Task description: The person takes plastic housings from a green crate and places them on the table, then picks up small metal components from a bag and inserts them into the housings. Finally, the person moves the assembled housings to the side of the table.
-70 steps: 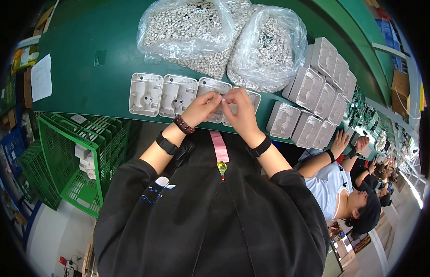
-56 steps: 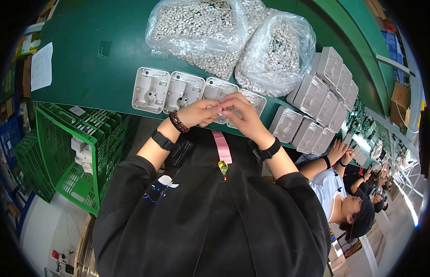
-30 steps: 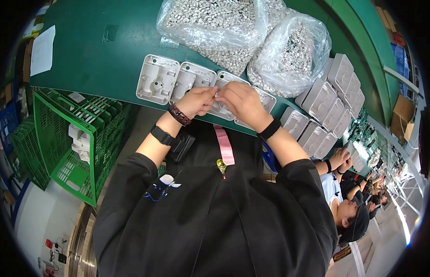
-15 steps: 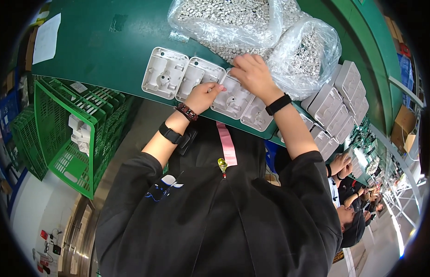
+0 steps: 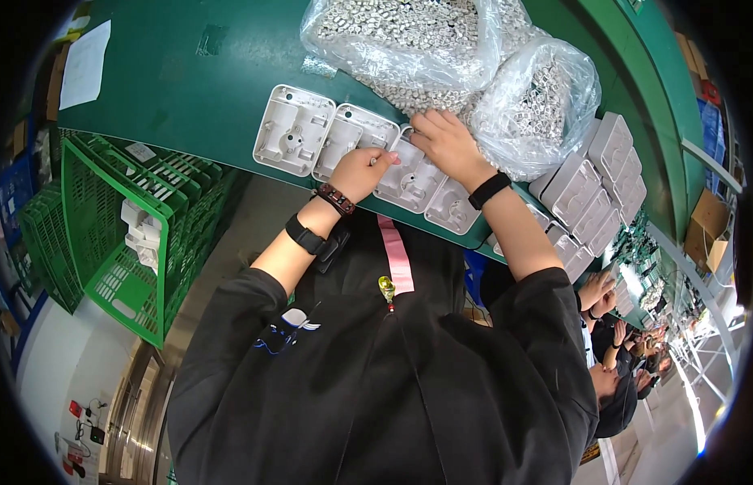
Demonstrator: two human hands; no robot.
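A row of white plastic housings lies along the near edge of the green table. My left hand (image 5: 359, 175) is closed over the second housing (image 5: 336, 144), thumb and fingers pinched together; anything in them is too small to name. Close by on the right, my right hand (image 5: 451, 147) bends its fingers down at the far edge of the third housing (image 5: 409, 187). Its fingertips are pressed together and partly hidden, so what they hold cannot be made out. The leftmost housing (image 5: 273, 147) and the rightmost housing (image 5: 451, 212) lie untouched on either side.
Beyond my hands, a clear plastic bag (image 5: 409, 61) of small metallic parts lies beside a second bag (image 5: 545, 105). Stacked white housings (image 5: 583, 186) stand on the right. Green crates (image 5: 162, 242) are at the left, and a co-worker's hands (image 5: 599, 293) show at the far right.
My right hand has come slightly nearer to me, off the loose parts and down to the housing's far edge. My left hand stays pinched in nearly the same place. The whole view has shifted a little.
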